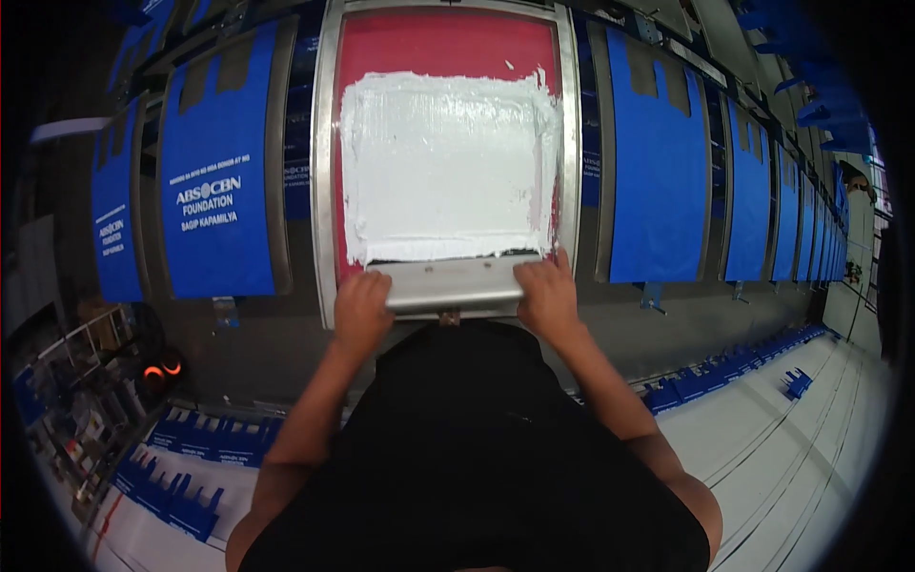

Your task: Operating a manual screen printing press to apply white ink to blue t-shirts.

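Note:
A screen printing frame (pixel 325 143) with a metal border lies in front of me, its mesh (pixel 438 40) red toward the far end. White ink (pixel 448 162) covers most of the mesh, with thick ridges around its edges. Across the near end of the ink rests a wide metal squeegee (pixel 448 286). My left hand (pixel 362 303) is wrapped round its left end, and my right hand (pixel 549 297) grips the right end. The squeegee's blade edge is mostly hidden against the ink. What lies under the screen is hidden.
Blue bags lie flat on boards along both sides: a printed bag (pixel 214 172) at left, an unprinted bag (pixel 658 172) at right, with several beyond. More blue bags (pixel 705 381) lie on the floor behind me. Two orange glowing heater-like rounds (pixel 162 369) show at lower left.

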{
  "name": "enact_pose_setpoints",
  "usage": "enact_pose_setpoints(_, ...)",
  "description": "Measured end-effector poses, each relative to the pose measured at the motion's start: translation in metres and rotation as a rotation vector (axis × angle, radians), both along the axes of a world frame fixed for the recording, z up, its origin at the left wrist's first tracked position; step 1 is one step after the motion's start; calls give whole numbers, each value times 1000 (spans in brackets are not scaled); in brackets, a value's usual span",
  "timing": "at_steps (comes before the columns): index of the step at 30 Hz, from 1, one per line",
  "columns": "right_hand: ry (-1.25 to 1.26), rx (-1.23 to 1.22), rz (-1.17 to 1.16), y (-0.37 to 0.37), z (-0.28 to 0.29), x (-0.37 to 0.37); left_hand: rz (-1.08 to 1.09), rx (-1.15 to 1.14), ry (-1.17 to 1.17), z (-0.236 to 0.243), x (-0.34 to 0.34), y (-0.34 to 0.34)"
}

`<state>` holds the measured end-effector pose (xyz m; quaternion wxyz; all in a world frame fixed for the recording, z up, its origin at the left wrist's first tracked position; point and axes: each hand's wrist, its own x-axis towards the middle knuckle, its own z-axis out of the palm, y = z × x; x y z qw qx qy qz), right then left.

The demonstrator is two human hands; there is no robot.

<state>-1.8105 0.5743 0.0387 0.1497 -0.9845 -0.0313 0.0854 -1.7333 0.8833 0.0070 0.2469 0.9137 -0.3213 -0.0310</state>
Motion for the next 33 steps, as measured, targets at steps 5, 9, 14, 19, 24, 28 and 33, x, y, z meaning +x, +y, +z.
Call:
enact_pose_setpoints(5,4,-119,-43,-33,-20,107,124,166,128,-1,113,-39)
enact_pose_setpoints(9,-9,-244,14,-75,2,240,98,239,45,34,244,-85)
enact_pose_setpoints(14,108,-219,37,-41,30,181,128,265,161,43,188,-44)
enact_pose_setpoints(19,96,-12,-44,9,7,19,36,23,66,15,18,4)
enact_pose_setpoints(24,34,-232,-21,-44,-19,157,106,180,135,11,171,-46)
enact_pose_setpoints(28,-5,-228,14,-75,12,251,95,212,92,42,260,-82)
enact_pose_setpoints(33,197,-238,68,-27,36,124,69,138,192,30,134,-20)
